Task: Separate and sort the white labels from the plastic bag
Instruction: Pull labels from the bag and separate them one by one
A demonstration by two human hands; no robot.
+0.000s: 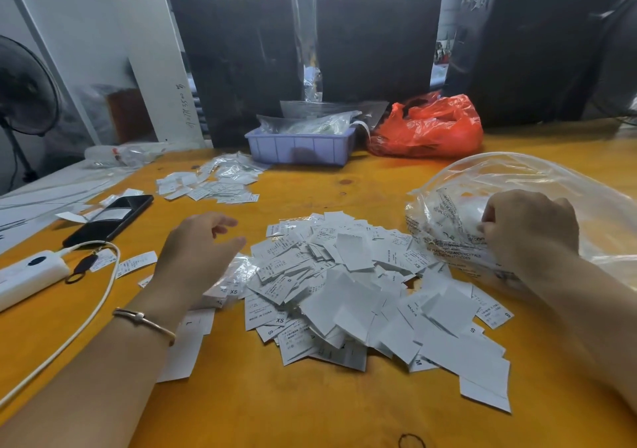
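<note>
At right of the frame, the right hand grips the clear plastic bag. The left hand, fingers loosely spread and holding nothing, hovers at the left edge of the central label pile.

Soft, even daylight seems to come from the gaps between the dark wrapped bundles far beyond the fingers, leaving that background dim and hazy. The orange desk is moderately bright, with only faint shadows. Glare streaks the clear plastic bag held by the right hand. The wide lens bows the frame edges, and the left hand is slightly blurred.
</note>
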